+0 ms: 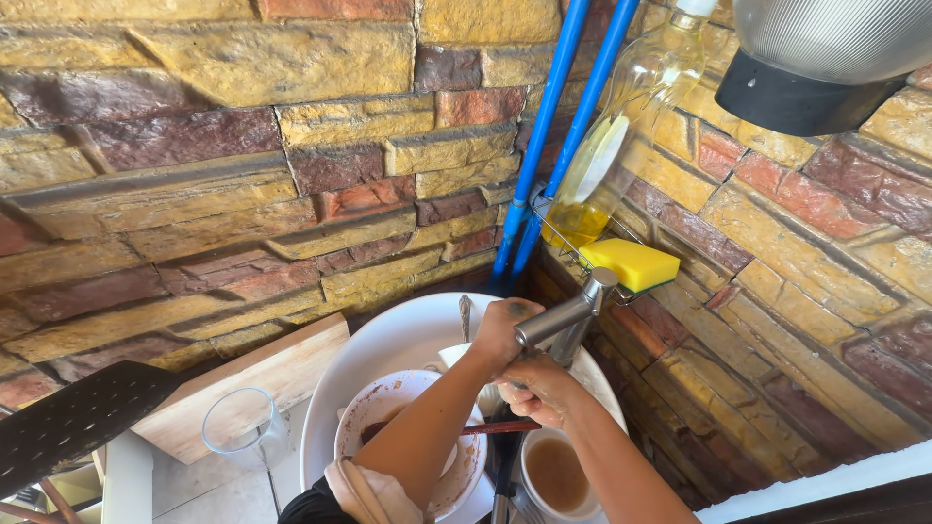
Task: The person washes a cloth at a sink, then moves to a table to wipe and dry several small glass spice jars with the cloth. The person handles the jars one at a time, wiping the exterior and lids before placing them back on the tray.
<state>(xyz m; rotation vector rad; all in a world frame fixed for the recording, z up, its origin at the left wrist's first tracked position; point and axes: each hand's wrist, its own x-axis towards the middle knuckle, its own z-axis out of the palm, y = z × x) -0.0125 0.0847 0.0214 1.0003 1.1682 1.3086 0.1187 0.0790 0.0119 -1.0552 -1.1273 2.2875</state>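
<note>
Left hand (500, 335) grip closed round tap spout (558, 318); right hand (539, 388) beneath it, grip state unclear. Both over white basin (388, 340) w/ stacked soiled bowl (388, 408) and cup (555, 475). Risk: sudden flow splashing; elbow nudging glass beaker (238, 422) at basin's left edge.

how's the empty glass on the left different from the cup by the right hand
The glass is clear and looks empty; the cup is white and opaque, holding brownish liquid. The glass stands outside the sink, in front of a wooden board, away from both hands; the cup sits just below the right hand. Both stand upright with open tops.
</note>
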